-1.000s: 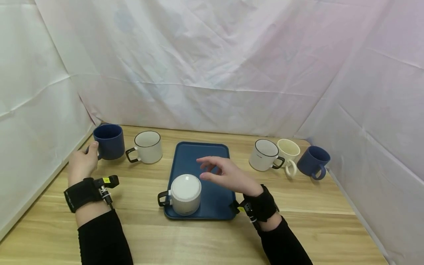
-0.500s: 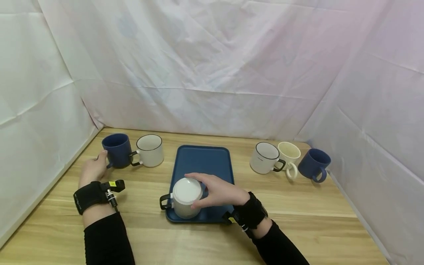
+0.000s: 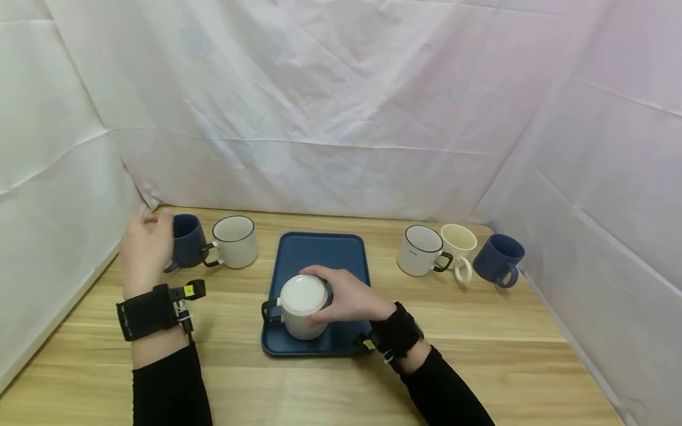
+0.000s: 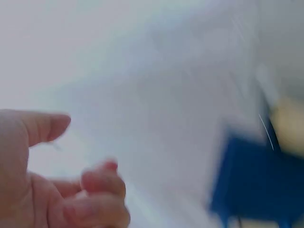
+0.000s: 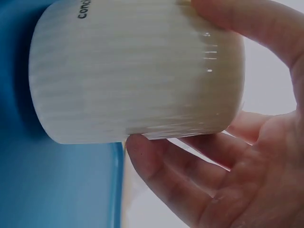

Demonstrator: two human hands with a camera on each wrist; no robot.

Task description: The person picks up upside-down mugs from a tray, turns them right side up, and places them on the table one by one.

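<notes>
Your right hand (image 3: 343, 296) gripped the upside-down white ribbed mug (image 3: 301, 306) on the dark blue rectangular tray (image 3: 325, 254). Your left hand (image 3: 145, 251) hovered empty, fingers loose, beside a navy mug (image 3: 187, 239) touching a white black-rimmed mug (image 3: 234, 241). Three more mugs (image 3: 458, 251) stood right on the light wooden worktop (image 3: 319, 384), walled by white sheeting (image 3: 341, 106).

White ribbed mug (image 3: 301, 307) with black handle, inverted, base uppermost, standing on the near part of the blue tray (image 3: 341, 254); handle points left, over the tray's left edge. Dark lettering shows on its side wall in the right wrist view. Navy mug (image 3: 187, 241) stands upright at the desk's far left, beside a white mug.
</notes>
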